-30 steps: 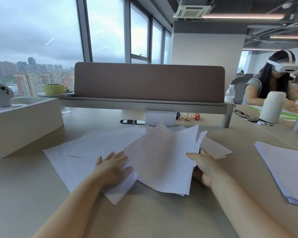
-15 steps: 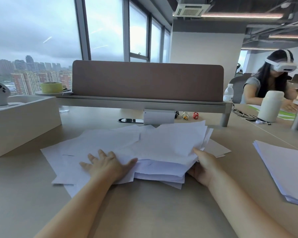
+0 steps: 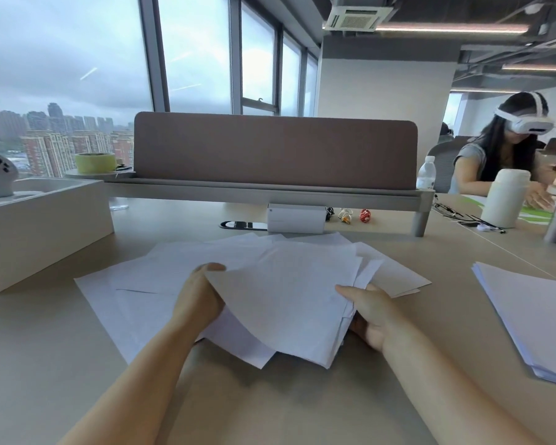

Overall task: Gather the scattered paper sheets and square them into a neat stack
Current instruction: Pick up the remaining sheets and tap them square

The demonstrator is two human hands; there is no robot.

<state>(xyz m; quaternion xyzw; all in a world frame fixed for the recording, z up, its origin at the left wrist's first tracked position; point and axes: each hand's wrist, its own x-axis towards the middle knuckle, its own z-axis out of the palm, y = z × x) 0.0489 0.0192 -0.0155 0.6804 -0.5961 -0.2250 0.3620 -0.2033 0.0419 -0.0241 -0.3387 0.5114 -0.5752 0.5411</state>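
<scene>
Where sheets (image 3: 286,300) overlap, curled hands (image 3: 199,298) (image 3: 374,316) grip them.

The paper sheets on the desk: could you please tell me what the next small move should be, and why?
Probably draw the left hand outward to sweep the loose sheets in under the bundle of sheets. Both it and the right hand grip that bundle, whose corners fan out, while several sheets lie spread on the table at the left.
</scene>
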